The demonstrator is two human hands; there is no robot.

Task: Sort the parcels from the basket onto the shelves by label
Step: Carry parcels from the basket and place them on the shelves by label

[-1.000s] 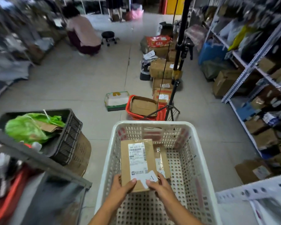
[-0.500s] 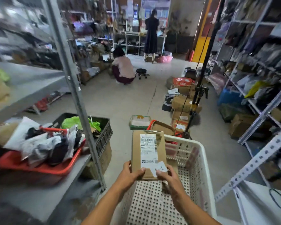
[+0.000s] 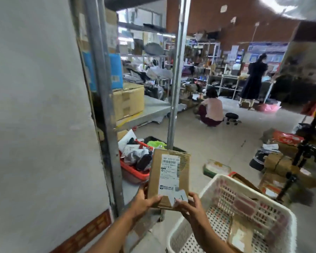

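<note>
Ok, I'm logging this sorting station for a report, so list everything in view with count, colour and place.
flat brown cardboard parcel: one, white label, held up beside the basket
white perforated plastic basket: one, lower right, a brown parcel inside
grey metal shelf unit: one, left, carrying brown cartons
red plastic tray: one, on a lower shelf, holding bagged items
cardboard boxes on floor: several, brown, right
other people: two, far background
left hand: grips the parcel's lower left
right hand: fingers pinch its lower right
</note>
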